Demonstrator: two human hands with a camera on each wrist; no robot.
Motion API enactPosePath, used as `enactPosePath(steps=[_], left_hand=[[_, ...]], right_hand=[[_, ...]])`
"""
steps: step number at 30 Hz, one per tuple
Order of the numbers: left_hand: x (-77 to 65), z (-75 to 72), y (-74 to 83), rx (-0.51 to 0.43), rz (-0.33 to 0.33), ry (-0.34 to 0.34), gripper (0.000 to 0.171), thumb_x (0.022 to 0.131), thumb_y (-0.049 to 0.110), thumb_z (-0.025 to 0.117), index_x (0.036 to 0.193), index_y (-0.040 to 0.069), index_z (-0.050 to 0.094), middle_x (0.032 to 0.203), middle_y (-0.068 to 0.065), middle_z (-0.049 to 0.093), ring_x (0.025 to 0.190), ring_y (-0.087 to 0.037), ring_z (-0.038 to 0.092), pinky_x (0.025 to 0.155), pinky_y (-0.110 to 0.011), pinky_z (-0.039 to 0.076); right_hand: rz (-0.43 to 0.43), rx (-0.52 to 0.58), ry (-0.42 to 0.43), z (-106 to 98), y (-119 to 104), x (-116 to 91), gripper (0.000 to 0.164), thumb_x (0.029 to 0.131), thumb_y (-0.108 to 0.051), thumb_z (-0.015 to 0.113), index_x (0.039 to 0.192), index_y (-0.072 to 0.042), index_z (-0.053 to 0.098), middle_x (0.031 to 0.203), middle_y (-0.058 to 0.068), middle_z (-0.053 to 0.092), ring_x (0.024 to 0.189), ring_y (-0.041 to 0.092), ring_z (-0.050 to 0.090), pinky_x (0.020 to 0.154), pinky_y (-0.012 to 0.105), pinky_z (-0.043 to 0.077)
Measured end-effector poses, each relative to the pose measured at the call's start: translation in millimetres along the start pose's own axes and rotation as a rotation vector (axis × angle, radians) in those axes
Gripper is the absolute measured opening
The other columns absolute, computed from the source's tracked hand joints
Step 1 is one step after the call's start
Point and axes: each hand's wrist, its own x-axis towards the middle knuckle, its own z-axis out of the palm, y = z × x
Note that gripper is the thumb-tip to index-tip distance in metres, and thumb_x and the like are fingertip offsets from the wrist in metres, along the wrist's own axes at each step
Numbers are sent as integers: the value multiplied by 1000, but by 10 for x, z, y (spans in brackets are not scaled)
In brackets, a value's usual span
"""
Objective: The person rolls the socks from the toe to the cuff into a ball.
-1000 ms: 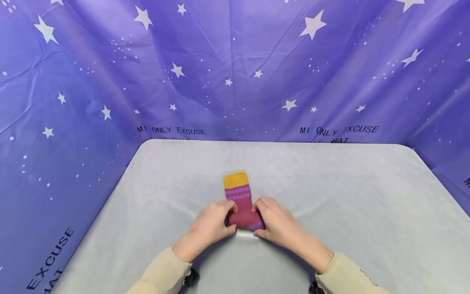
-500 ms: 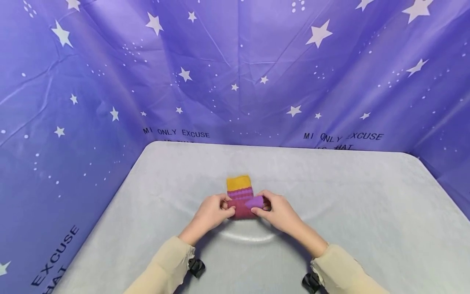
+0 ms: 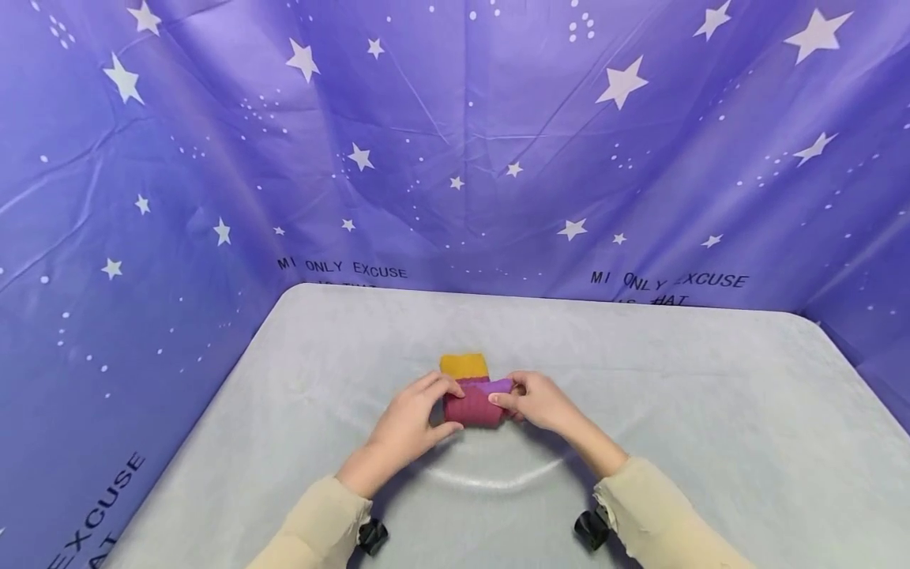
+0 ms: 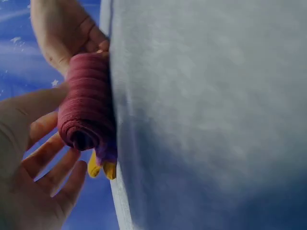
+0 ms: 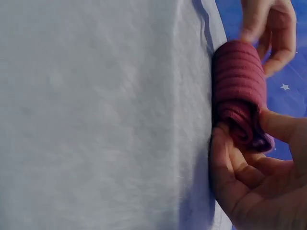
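A maroon knitted sock (image 3: 473, 406) with purple patches lies on the table, its foot end rolled into a thick coil. The coil's spiral end shows in both wrist views. Beyond the roll, the yellow cuff (image 3: 464, 365) lies flat. My right hand (image 3: 543, 401) pinches the right end of the roll between thumb and fingers. At the left end is my left hand (image 3: 408, 417), thumb and fingers spread apart and fairly straight, touching the roll. In the left wrist view the sock roll (image 4: 88, 98) sits beside the left fingers (image 4: 53, 179).
A pale grey cloth covers the table (image 3: 697, 442), with a curved crease in front of the sock. Purple star-printed curtains (image 3: 455, 118) enclose the back and sides. A black wrist device (image 3: 373, 536) hangs under each sleeve.
The sock's foot has been rolled up toward the cuff, hiding most of the purple stripes. My left fingers have loosened from their pinch and spread; the right hand still grips its end.
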Motion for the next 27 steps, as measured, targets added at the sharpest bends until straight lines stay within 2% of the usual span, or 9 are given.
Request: enactPosePath(steps=[3,7,10,12,17,19,21,24,27], left_hand=[[23,8,-19,5,20,3,34,81,20,82,112,17,70,117,-1,70,113,-23,66,100,-39,53],[114,8,-90,-74,-56,3,28,81,19,81,108,16,76,113,-5,75,109,-24,70,97,-40,55],[179,-11,-150,-161,-141,-34,26,80,19,82,105,17,78,109,-4,77,106,-24,71,95,-41,55],[223,-29,-182,-230,-189,-59,25,79,18,83,103,16,78,106,-4,77,102,-23,71,93,-41,55],[341,-42,-253,-362,-274,-88,22,80,16,82,100,11,78,97,-7,78,87,-16,72,80,-30,57],[385,-38,-273,-378,-304,-88,21,81,17,82,100,10,78,94,-7,78,82,-13,70,75,-27,56],[419,-40,-277,-363,-326,-86,20,82,18,81,100,12,78,94,-5,78,82,-11,69,75,-26,54],[433,-49,-266,-374,-298,-64,21,83,15,79,104,10,76,101,-6,77,87,-16,70,81,-32,56],[403,-55,-259,-375,-243,-32,27,80,12,82,105,10,73,108,-7,73,96,-21,70,87,-37,57]], right_hand=[[-38,-56,91,-25,-22,29,24,87,-22,76,97,-3,64,79,5,64,69,14,60,62,27,49],[-271,-192,249,-41,-36,29,23,81,-14,81,95,-10,63,95,6,60,88,20,60,80,37,53],[-439,-270,274,-35,-32,0,18,80,-13,82,91,-13,68,104,6,61,100,25,59,90,44,51],[-485,-300,259,-26,-26,-19,20,78,-17,84,93,-14,71,109,5,64,105,27,58,94,48,50],[-461,-350,181,-2,4,5,49,68,-22,90,108,-10,65,115,6,65,112,28,60,102,50,49],[-438,-349,160,2,9,49,52,68,-19,90,110,-9,62,115,7,64,111,28,61,102,50,50],[-411,-327,153,-3,13,97,49,70,-16,89,110,-8,62,113,7,65,108,27,62,100,48,51],[-381,-276,148,-17,21,147,42,73,-15,86,108,-7,65,109,6,66,101,24,64,94,45,54],[-353,-234,137,-29,27,185,36,78,-17,83,109,-6,67,106,6,68,97,22,65,89,42,55]])
